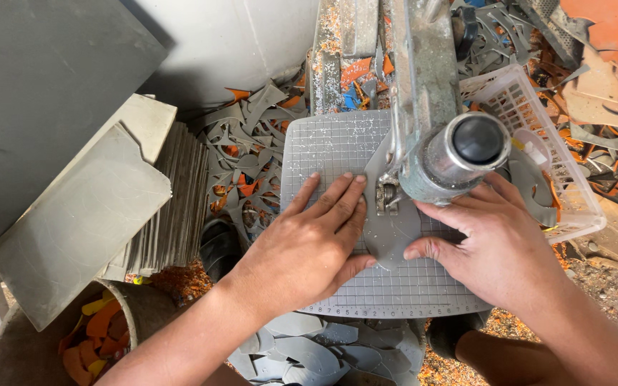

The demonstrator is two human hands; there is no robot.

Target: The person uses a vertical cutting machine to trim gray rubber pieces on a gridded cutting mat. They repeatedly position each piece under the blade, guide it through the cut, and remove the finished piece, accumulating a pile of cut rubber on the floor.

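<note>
Left hand (316, 239) and right hand (491, 250) lie flat, fingers spread, pinning your grey sole-shaped piece (393, 232) to the gridded plate (330, 143), steadying it beneath the machine head (466, 146).

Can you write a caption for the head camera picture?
Two hands, left hand and right hand, press a grey sole-shaped piece under a machine.

Grey sole-shaped piece (393, 236): upper part hidden behind the machine head (459, 154); left edge covered by left hand (309, 243), right edge by right hand (491, 246). Blade contact point not visible. Gridded table (323, 146): scale marks along near edge too small to tell. White basket (574, 193): contents partly hidden. Bucket (16, 350) and cut soles (323, 354) cut off by bottom edge.
</note>
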